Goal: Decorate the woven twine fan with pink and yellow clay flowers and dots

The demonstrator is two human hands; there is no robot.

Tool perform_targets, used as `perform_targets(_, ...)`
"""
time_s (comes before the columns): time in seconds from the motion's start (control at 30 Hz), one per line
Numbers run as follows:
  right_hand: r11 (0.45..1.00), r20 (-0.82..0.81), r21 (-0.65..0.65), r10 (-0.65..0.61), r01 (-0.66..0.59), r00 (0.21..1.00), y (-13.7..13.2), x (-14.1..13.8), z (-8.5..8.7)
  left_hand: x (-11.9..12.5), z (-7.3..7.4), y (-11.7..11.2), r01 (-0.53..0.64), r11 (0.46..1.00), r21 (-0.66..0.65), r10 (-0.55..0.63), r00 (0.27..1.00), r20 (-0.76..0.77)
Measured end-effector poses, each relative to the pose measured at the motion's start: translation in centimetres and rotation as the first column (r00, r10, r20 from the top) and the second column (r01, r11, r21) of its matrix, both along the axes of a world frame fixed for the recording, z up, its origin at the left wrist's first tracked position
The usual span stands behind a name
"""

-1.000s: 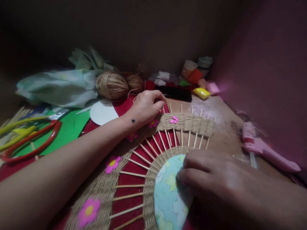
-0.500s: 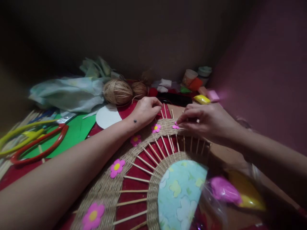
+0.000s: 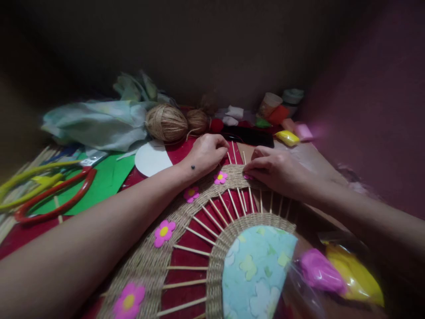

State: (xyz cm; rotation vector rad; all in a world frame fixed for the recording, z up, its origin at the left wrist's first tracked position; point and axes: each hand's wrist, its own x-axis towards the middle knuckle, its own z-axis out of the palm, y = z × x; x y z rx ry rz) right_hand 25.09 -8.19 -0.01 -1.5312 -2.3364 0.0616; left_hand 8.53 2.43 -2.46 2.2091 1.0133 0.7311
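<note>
A half-round fan of woven twine [image 3: 146, 248] on thin wooden sticks [image 3: 195, 250] lies under both arms. Pink clay flowers [image 3: 165, 232] with yellow centres sit along its outer band. My left hand [image 3: 209, 153] rests at the band's far edge, fingers curled in beside the stick tips; what they hold, if anything, is hidden. Fingertips of my right hand [image 3: 274, 168] are pinched together on the band over small pink petals [image 3: 248, 176], which they mostly cover. Floral light-blue fabric [image 3: 257, 266] fills the fan's inner half circle.
Large scissors [image 3: 86, 175] with red and yellow handles lie at left on green sheets [image 3: 113, 170]. Behind are a white disc [image 3: 151, 158], twine balls [image 3: 167, 122], bunched cloth [image 3: 99, 122] and a black object [image 3: 247, 135]. Pink clay [image 3: 322, 271] and yellow clay [image 3: 355, 274] sit bagged at right.
The whole view has shifted slightly. My right fingers now cover more of the pink petals on the band. My left hand keeps its place at the far edge.
</note>
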Motion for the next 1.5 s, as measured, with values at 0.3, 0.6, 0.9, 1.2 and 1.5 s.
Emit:
perform_targets(0.3,0.99,0.006,0.067,0.125,-0.125,0.992,0.0,0.6,-1.2,0.1,0.0,0.0,-0.006,1.0,-0.008,0.005,1.0,-0.017)
perform_targets(0.6,0.999,0.184,0.045,-0.025,0.017,0.983,-1.2,0.1,2.5,0.0,0.2,-0.1,0.002,1.0,-0.015,-0.003,1.0,-0.026)
perform_targets(0.9,0.994,0.093,0.05,0.09,-0.095,0.992,-1.3,1.5,-0.2,0.1,0.2,-0.1,0.001,1.0,-0.022,-0.002,0.999,-0.032)
perform_targets(1.2,0.995,0.039,0.014,0.096,-0.096,0.995,-1.3,1.8,-1.1,0.1,0.3,-0.4,-0.004,1.0,-0.028,0.003,0.999,-0.043)
perform_targets(1.5,0.994,0.211,0.073,-0.095,0.081,0.973,-1.4,1.3,1.2,-0.7,2.1,0.4,-0.067,0.986,0.154,0.101,0.969,-0.227)
